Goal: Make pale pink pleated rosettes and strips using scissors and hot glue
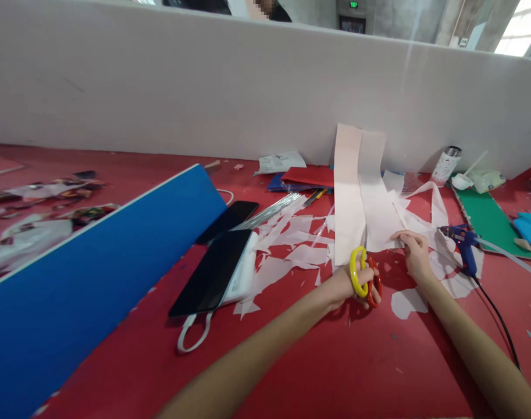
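Note:
My left hand is closed round a pair of scissors with one yellow and one red handle loop, low over the red table. My right hand pinches the lower edge of a long pale pink paper strip that runs up against the white partition. A second pale strip lies beside it on the left. Several white paper offcuts are scattered around both hands.
A big blue board slants at the left. A tablet on a white device and a dark phone lie beside it. A blue glue gun with a black cable, a green sheet and a can sit at the right.

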### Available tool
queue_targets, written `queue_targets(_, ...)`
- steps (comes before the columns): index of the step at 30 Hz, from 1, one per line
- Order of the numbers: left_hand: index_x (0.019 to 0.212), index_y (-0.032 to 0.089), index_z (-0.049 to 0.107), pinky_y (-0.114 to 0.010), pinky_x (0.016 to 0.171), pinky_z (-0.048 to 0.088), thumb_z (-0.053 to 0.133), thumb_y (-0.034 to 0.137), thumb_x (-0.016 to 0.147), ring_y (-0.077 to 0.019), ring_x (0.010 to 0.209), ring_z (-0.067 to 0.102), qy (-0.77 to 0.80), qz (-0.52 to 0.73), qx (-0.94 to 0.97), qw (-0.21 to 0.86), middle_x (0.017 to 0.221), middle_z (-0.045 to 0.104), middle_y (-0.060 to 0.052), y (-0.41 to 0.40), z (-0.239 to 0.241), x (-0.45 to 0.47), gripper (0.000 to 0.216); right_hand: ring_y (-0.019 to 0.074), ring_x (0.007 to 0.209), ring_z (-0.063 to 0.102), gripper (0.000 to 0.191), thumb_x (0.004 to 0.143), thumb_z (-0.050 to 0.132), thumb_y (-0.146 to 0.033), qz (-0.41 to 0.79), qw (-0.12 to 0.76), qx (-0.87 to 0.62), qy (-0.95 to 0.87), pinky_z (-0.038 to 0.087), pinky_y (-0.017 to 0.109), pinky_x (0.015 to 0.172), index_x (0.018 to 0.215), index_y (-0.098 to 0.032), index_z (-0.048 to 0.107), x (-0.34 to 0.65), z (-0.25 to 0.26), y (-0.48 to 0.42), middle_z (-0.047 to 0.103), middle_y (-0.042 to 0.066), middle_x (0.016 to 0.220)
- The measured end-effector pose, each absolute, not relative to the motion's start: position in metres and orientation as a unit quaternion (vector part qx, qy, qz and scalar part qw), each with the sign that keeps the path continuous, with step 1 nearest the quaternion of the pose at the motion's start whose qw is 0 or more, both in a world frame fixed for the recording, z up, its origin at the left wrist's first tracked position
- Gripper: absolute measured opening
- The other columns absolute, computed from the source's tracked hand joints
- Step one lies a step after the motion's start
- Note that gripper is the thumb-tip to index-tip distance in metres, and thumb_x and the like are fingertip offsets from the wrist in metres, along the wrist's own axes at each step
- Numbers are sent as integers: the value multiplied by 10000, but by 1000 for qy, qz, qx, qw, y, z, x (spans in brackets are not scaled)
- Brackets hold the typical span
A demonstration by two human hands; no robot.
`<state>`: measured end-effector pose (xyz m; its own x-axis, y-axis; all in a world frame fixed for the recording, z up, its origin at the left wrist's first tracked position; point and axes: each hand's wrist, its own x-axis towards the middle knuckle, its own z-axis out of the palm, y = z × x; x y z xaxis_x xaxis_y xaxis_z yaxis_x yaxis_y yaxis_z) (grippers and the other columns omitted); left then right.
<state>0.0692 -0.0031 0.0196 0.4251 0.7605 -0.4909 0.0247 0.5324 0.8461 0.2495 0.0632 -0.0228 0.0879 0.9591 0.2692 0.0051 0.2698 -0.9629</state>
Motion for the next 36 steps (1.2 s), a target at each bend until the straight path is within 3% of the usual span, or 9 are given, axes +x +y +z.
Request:
queue_targets(4,878,143,468,-185,412,436,518,234,809,-112,420,564,467,260,412,738,503,637,-39,-3,21,71,125,112,506,355,210,712,526,-295,404,587,-448,-540,302,251,483,618,-186,680,251,-25,64,588,1,586)
queue_targets(17,959,137,437,-249,475,490,546,279,768,-143,470,609,473,251,393,747,666,705,-109,3,24,71,262,137,548,441,244,718,487,-300,394,573,-458,-554,333,257,478,613,-186,676,249,-18,61,614,29,614)
queue_targets(36,796,138,480,-216,421,451,533,296,763,-147,466,608,476,218,463,715,588,672,-83,9,39,66,170,137,553,446,229,710,506,-289,398,581,-450,-549,323,258,479,594,-197,681,247,-12,57,587,15,580)
